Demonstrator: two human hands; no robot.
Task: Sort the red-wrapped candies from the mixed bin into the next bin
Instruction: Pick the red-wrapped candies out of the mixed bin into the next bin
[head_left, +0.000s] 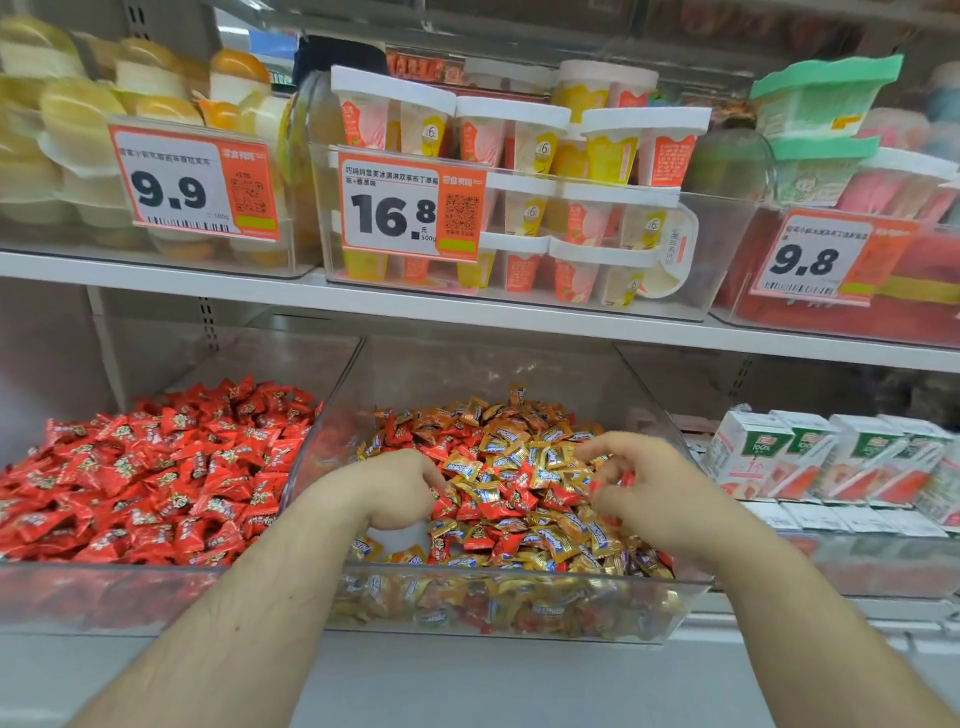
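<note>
We have both hands down in the mixed bin (519, 587), the better to pick. Our left hand (400, 486) curls its fingers on a red candy (444, 503) near the bin's middle; our right hand (641, 480) pinches several reds (610, 480). The red bin (104, 592) sits just left.

Both hands (397, 486) (641, 480) forward, fingers curled
</note>
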